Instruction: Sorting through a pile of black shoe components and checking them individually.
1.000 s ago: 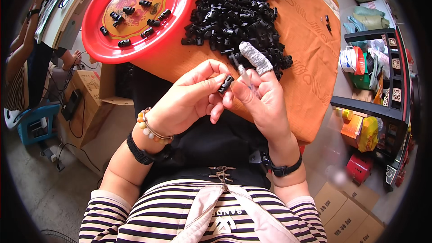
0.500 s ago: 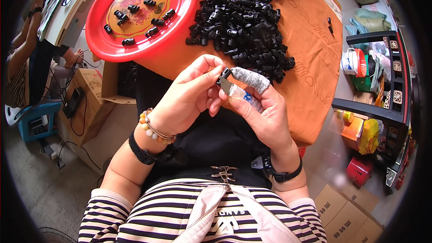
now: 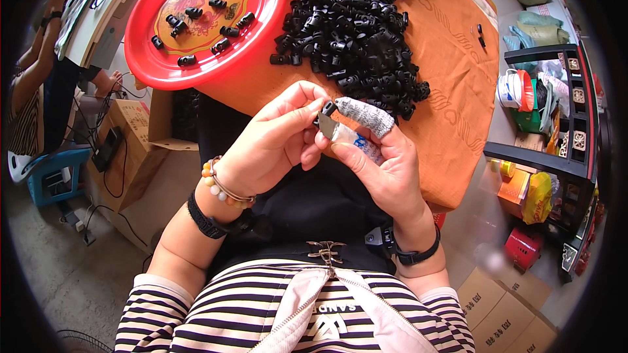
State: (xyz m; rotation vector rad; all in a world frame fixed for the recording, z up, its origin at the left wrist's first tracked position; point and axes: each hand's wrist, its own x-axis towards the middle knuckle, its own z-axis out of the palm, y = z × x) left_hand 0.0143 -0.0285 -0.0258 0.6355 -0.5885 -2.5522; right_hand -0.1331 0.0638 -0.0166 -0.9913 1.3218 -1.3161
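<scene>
My left hand (image 3: 284,127) pinches a small black plastic cord lock (image 3: 328,108) between thumb and fingertips. In my right hand (image 3: 386,163) is a small flat blade (image 3: 325,128), its grip end wrapped in white with blue marks (image 3: 350,136). The blade meets the cord lock, and its edge against the part is hard to make out. A grey knitted finger sleeve (image 3: 366,115) covers my right index finger, whose tip is by the cord lock. Just beyond my hands lies a large heap of similar black cord locks (image 3: 353,39).
An orange cloth (image 3: 451,91) covers the table. A red round tray (image 3: 140,59) with several cord locks stands at the far left. Left are an open cardboard box (image 3: 131,124) and another person's arm (image 3: 36,72); right, a black shelf (image 3: 536,157) and cartons (image 3: 500,314).
The cord lock has tilted slightly at the fingertips, and more of the blade's flat face shows. Both hands stay in almost the same place.
</scene>
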